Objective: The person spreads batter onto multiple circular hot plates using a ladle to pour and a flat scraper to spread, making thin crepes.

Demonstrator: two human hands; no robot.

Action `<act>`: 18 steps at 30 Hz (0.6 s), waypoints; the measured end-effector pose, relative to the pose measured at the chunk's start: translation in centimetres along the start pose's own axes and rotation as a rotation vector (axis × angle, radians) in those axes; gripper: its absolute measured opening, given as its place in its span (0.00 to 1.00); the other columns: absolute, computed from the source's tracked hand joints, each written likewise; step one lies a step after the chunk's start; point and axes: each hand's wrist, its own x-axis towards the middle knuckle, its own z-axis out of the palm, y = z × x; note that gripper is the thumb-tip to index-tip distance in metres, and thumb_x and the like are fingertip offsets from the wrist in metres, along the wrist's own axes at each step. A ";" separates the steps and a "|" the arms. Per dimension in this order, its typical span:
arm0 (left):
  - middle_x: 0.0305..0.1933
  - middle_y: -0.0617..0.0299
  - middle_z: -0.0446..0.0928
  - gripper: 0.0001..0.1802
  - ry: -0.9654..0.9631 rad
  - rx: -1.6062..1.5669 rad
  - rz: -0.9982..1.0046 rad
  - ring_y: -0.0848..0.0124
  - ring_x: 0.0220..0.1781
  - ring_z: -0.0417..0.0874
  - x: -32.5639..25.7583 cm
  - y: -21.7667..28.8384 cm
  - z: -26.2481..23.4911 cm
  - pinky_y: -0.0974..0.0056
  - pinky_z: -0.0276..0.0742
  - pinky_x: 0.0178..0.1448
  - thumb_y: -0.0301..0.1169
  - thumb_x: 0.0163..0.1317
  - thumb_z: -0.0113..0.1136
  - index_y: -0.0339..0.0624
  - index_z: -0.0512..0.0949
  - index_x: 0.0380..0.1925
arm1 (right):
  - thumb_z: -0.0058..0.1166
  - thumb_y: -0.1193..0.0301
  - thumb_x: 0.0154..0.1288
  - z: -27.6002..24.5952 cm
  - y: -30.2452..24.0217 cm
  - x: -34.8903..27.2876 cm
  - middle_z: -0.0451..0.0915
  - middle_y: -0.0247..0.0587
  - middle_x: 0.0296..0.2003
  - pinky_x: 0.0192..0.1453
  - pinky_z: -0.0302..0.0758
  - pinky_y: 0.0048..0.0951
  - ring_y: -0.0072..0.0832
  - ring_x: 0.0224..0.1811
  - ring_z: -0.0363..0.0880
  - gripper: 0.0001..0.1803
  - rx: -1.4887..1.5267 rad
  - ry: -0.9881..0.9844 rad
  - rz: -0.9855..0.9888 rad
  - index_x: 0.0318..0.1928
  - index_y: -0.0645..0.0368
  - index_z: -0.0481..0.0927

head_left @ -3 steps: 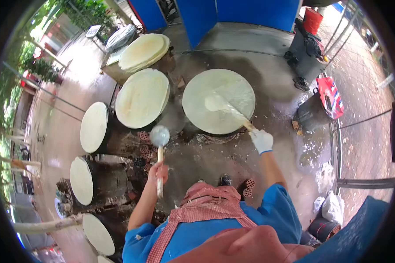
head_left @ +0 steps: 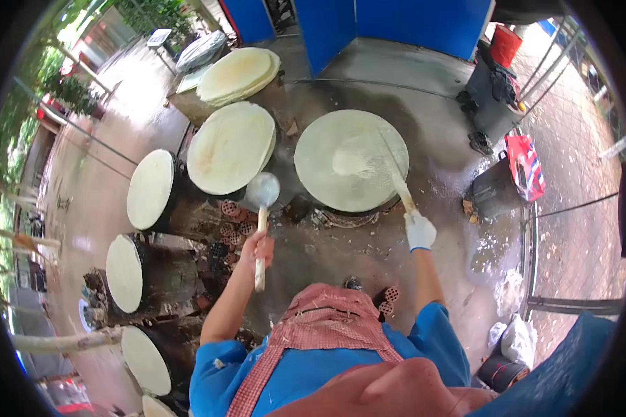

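My left hand, bare, is wrapped round the pale handle of a ladle with a round metal bowl. The ladle hangs over the gap between two round griddles. In a white glove, my right hand grips the handle of a long, narrow spreader. Its blade lies over the right part of a large griddle covered with a thin sheet of pale batter. A lighter, thicker patch of batter shows near the middle of that sheet.
Another batter-covered round stands to the left, with a stack of flat rounds behind it. Several more rounds line the left side. Perforated bricks lie below the ladle. At right stands a dark bin with a red bag.
The spreader blade has swung from the middle of the batter sheet to its right side, and my right hand has moved slightly down. The ladle has risen slightly, and the view has shifted.
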 end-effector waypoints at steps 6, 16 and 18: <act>0.09 0.69 0.53 0.18 0.038 0.145 -0.015 0.79 0.07 0.53 6.4 -1.8 6.2 0.73 0.50 0.09 0.31 0.63 0.44 0.47 0.58 0.13 | 0.45 0.51 0.59 -0.4 0.5 -4.6 0.78 0.49 0.25 0.30 0.74 0.42 0.44 0.26 0.78 0.18 -0.078 -0.013 0.040 0.33 0.48 0.79; 0.07 0.67 0.53 0.12 0.122 0.433 -0.028 0.72 0.07 0.55 12.5 -6.3 5.1 0.66 0.51 0.11 0.32 0.59 0.50 0.44 0.61 0.20 | 0.49 0.52 0.57 3.3 -6.4 -13.4 0.74 0.44 0.18 0.23 0.72 0.42 0.42 0.18 0.75 0.14 -0.148 0.081 -0.051 0.30 0.45 0.80; 0.09 0.69 0.54 0.16 0.062 0.491 0.040 0.75 0.07 0.56 6.0 -6.4 4.2 0.67 0.51 0.10 0.35 0.61 0.50 0.45 0.62 0.16 | 0.52 0.52 0.55 2.6 -5.9 -13.7 0.74 0.44 0.18 0.23 0.72 0.42 0.41 0.17 0.75 0.13 -0.153 0.086 -0.064 0.31 0.44 0.81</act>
